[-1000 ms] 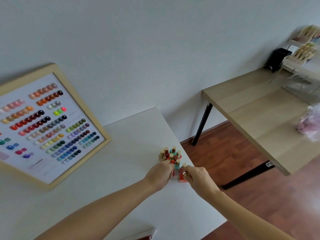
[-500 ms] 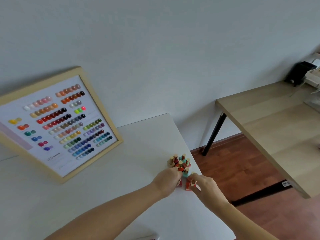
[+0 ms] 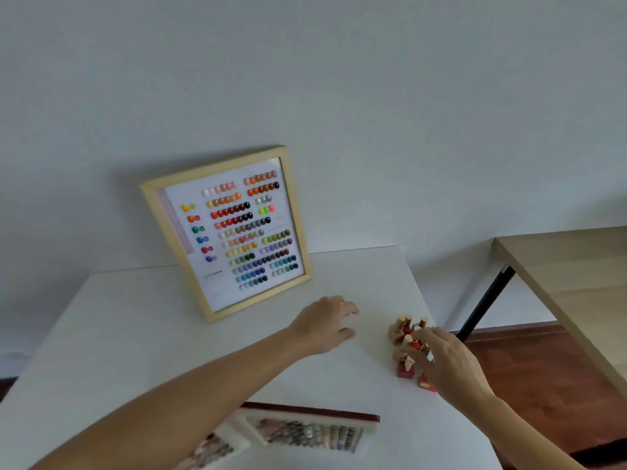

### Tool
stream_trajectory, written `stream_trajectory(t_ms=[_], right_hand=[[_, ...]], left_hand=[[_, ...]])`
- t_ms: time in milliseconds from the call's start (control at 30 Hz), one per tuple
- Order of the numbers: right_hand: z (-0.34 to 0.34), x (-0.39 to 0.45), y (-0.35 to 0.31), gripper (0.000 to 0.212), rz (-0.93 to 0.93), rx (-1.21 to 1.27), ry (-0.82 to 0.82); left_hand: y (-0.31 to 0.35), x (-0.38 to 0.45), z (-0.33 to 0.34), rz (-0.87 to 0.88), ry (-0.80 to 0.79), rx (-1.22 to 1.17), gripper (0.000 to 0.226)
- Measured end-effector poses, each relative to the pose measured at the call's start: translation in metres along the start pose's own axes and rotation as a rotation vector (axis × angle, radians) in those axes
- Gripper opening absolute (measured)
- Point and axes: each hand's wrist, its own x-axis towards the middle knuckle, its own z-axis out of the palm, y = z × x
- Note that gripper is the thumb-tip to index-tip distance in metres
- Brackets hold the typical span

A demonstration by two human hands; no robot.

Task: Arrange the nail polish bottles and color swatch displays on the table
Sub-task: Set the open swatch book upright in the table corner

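- A white table (image 3: 142, 334) stands against a pale wall, seen from above.
- The task looks partly done, judging by the layout: a framed swatch board (image 3: 227, 232) already stands propped against the wall at the back of the table.
- The board has a light wood frame and a white face with rows of small glossy dots in pinks, reds, browns, greens and blues.
- A second swatch display (image 3: 305, 430) lies flat at the near edge, half hidden by the left forearm, blurred. It probably still needs placing.
- The bottles (image 3: 409, 347) stand bunched in a tight cluster near the table's right edge, not yet in a neat row.
- They are small, mostly red and beige with gold-toned caps, and at least one is teal.
- The right hand (image 3: 448, 364) reaches over the cluster, its fingertips (image 3: 419, 344) touching the caps. Whether they pinch one bottle I cannot tell.
- The left hand (image 3: 322, 325) hovers above bare table between board and bottles, fingers loosely spread, holding nothing.
- A wooden table (image 3: 570, 283) stands apart, at the right.
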Motion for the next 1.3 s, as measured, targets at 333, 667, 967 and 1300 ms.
stream_trajectory(t_ms=[333,667,967,1300], right_hand=[[-0.011,-0.009,-0.103,0.02,-0.085,0.262,-0.065],[-0.022,-0.044,-0.172,0.043,-0.31,0.2,-0.43],[-0.011,-0.049,-0.176,0.022,-0.428,-0.04,-0.443],[-0.001,-0.02,-0.186,0.006,-0.521,-0.106,-0.43]], left_hand=[[-0.062,-0.143,-0.061,-0.252,0.178,-0.173,0.045],[-0.082,-0.272,-0.064,-0.355,0.178,-0.135,0.047],[-0.087,-0.303,-0.052,-0.415,0.119,0.06,0.025],[-0.095,-0.303,-0.054,-0.461,0.183,0.134,0.025]])
